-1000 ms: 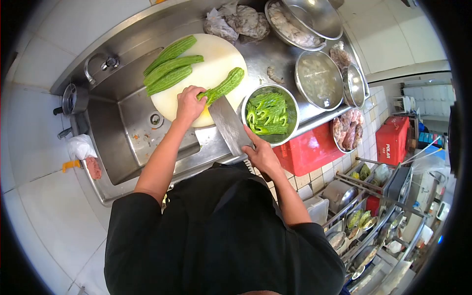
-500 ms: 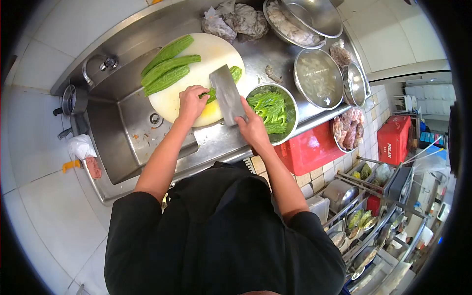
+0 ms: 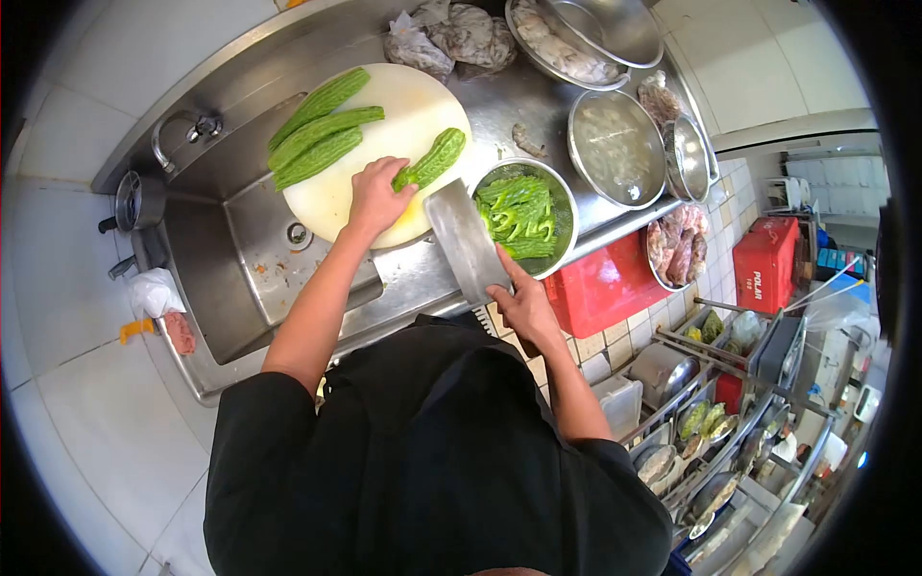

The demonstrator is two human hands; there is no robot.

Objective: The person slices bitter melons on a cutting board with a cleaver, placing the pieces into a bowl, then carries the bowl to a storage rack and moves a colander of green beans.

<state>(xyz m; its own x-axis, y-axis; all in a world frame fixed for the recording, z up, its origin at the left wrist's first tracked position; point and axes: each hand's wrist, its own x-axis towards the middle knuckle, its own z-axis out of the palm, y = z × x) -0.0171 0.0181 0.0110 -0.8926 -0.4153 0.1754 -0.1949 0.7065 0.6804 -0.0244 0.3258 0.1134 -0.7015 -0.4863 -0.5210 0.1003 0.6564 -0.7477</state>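
Note:
My left hand grips the near end of a green ridged gourd piece that lies on the round white cutting board. A broad cleaver is in my right hand, its blade tilted over the board's right edge and the counter, apart from the gourd. Several long green gourds rest side by side at the board's upper left. Right of the blade, a steel colander holds cut green pieces.
A steel sink with a faucet is on the left. Plastic bags and metal bowls stand on the back counter. A red box and a bowl of meat are beyond the front edge, right.
The cleaver and my right hand have moved right and toward my body, off the gourd, so more of it shows. My left hand has stayed on the gourd.

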